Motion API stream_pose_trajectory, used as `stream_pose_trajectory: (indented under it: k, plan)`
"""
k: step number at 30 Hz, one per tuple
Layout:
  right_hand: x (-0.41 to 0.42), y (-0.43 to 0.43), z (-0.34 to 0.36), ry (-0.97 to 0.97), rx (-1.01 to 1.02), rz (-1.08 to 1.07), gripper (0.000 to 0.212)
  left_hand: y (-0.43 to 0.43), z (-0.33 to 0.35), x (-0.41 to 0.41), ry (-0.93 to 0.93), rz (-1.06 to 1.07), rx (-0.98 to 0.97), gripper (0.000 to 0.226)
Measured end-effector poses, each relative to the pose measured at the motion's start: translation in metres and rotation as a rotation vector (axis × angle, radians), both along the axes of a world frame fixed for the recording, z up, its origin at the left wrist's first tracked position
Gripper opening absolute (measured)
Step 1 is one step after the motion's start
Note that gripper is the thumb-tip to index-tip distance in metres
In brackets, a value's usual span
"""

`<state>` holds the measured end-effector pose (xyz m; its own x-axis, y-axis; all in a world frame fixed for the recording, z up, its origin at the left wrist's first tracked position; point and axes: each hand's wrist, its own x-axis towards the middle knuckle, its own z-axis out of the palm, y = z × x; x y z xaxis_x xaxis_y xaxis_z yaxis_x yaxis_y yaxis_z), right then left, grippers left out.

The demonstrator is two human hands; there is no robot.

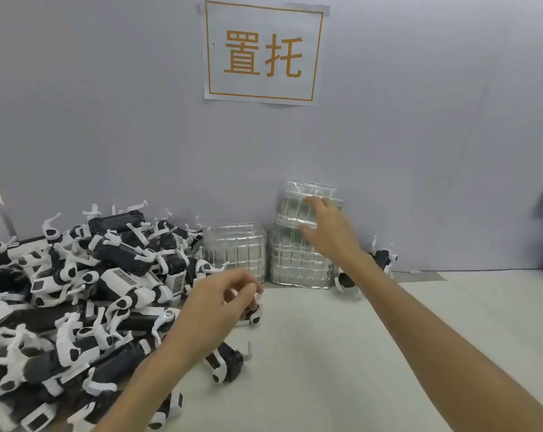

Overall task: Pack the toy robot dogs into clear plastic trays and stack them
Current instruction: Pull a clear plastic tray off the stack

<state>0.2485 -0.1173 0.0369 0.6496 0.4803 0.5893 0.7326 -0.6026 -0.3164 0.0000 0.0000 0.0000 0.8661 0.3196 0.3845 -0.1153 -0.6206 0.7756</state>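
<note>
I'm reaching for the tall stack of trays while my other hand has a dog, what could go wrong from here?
The tall tray stack looks uneven near its top; the right hand pulling there could tip it or drag off several nested trays.
The left hand seems to pinch the toy dog by one thin white leg, so it may slip.
A second dog stands close beside the stack, behind the right forearm, and could be knocked over.

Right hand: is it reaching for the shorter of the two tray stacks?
No, the right hand is at the top of the taller tray stack, which stands to the right of the shorter stack.
</note>
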Motion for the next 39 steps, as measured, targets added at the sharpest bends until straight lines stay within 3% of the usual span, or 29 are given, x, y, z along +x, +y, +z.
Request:
stream_pose_trajectory:
  k: [3, 5, 8, 10, 12, 14, 20, 27, 33, 36, 39]
  plan:
    - [0.036, 0.017, 0.012, 0.031, -0.260, -0.155, 0.074, 0.003, 0.012, 0.023, -0.064, 0.029, -0.033, 0.019]
    - [0.053, 0.025, 0.011, 0.021, -0.300, -0.203, 0.066, 0.002, 0.012, 0.032, -0.063, 0.016, -0.058, 0.020]
    - [0.073, 0.032, 0.013, -0.160, -0.234, -0.260, 0.059, 0.001, 0.001, 0.032, -0.014, -0.002, -0.032, 0.022]
    - [0.083, 0.035, 0.025, -0.084, -0.320, -0.237, 0.065, 0.002, 0.000, 0.036, 0.006, 0.029, -0.015, 0.022]
    - [0.090, 0.035, 0.032, 0.022, -0.444, -0.223, 0.054, 0.005, -0.001, 0.039, 0.023, 0.053, 0.011, 0.021]
    - [0.096, 0.033, 0.036, 0.016, -0.400, -0.204, 0.030, 0.008, 0.001, 0.041, 0.030, 0.066, 0.016, 0.021]
    - [0.098, 0.022, 0.054, -0.102, -0.237, -0.065, 0.020, 0.017, 0.018, 0.063, 0.073, 0.068, -0.013, 0.021]
    - [0.102, 0.014, 0.076, -0.048, -0.141, -0.004, 0.020, 0.008, 0.019, 0.110, 0.105, -0.042, -0.311, 0.017]
    - [0.107, 0.021, 0.078, -0.023, -0.149, 0.055, 0.007, 0.013, 0.036, 0.184, 0.077, -0.040, -0.886, 0.026]
    - [0.116, 0.022, 0.084, -0.006, -0.137, 0.081, 0.008, 0.011, 0.038, 0.227, 0.083, -0.017, -0.962, 0.023]
    - [0.124, 0.019, 0.091, 0.004, -0.114, 0.103, 0.021, 0.008, 0.037, 0.259, -0.031, -0.039, -1.064, 0.027]
